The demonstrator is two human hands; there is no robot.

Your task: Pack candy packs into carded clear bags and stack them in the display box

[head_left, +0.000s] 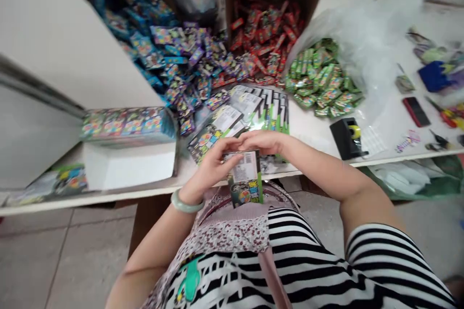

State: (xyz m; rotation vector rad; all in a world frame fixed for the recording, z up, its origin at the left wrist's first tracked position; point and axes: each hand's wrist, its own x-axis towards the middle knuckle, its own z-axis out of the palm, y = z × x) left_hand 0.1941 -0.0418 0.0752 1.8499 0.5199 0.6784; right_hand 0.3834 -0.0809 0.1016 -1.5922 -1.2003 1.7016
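Note:
Just above my lap, at the table's front edge, a small printed carton (246, 184) with a barcode label and a green side strip is held in front of me. My left hand (222, 158) grips its upper left, the thumb across the front. Curled over the top edge of the same carton is my right hand (264, 141), its fingertips meeting those of the left; part of its grip is hidden. Behind my hands lie several flat printed cartons (270, 106), fanned out and overlapping on the table, with another printed carton (206, 141) at their left.
Blue packets (145, 46), purple packets (195, 50) and red packets (268, 34) are heaped at the back. Green packets (324, 77) spill from a clear plastic bag (373, 34). An open display box (130, 166) stands left; a black tape dispenser (342, 140) and a phone-like object (415, 111) lie right.

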